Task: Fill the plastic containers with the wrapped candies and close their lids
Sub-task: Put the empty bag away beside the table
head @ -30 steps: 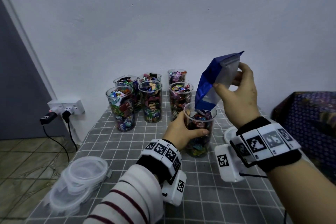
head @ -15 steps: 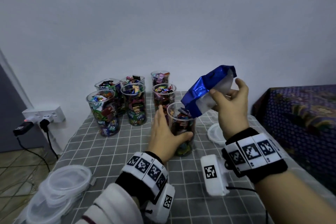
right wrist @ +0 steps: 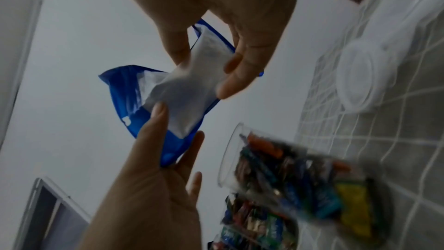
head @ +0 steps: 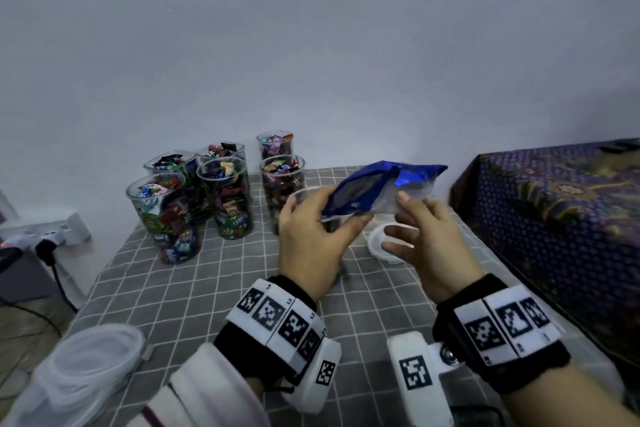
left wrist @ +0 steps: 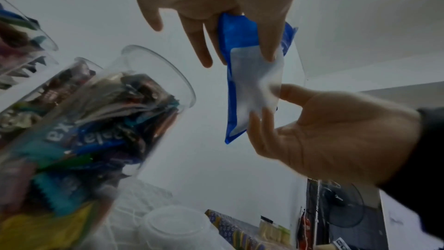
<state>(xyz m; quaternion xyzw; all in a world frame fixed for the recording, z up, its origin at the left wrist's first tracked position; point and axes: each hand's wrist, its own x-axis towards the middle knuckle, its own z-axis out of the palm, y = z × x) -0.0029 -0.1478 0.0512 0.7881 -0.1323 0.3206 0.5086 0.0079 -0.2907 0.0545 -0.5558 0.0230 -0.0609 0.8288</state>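
My left hand (head: 311, 239) and right hand (head: 426, 246) both pinch the seemingly empty blue bag (head: 374, 189); earlier, my left gripped the container (left wrist: 134, 102).

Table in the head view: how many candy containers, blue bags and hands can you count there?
Candy containers: 7 (one is half hidden behind the left hand)
Blue bag: 1, pinched by the left hand and the right hand
Hands: 2
Total: 10
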